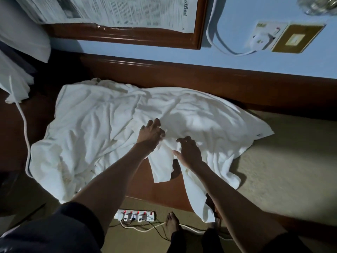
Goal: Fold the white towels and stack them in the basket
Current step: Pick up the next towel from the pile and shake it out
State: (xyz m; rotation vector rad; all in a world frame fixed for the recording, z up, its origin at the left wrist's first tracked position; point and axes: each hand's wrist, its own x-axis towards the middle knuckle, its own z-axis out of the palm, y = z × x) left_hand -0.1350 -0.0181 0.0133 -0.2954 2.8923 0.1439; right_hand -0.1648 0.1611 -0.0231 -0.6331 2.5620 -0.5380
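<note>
One white towel (102, 125), crumpled, spread over the wooden top (42, 114) below the blue wall (237, 57). Long axis left to right, parallel to the wall. Far edge bunched against the wooden ledge (200, 77), right end spilling onto the beige surface (291, 161). No basket in view.

Left hand (150, 133): fingers curled into the cloth, pinching a fold near the towel's middle. Right hand (189, 152): just beside it, nearer the body, fingers curled, thumb out, holding the same bunched patch. Both slightly right of the towel's centre. Below them a loose flap (162, 168) hanging over the near edge of the top, and a second tail dropping toward the floor by the right forearm.

Reads as the straighten-out stage, no fold made yet. Next move likely needs corners: left end well apart from the left hand, right corner (262, 133) nearer the right hand.

Room: open to the right over the beige, tight at the back against the ledge. White cable (24, 128) running along the towel's left edge, touching or under it, can't tell; possible snag if dragged left. Power strip (135, 216) and bare foot (172, 223) on the floor near the hanging tail; keep cloth off the plugs.
</note>
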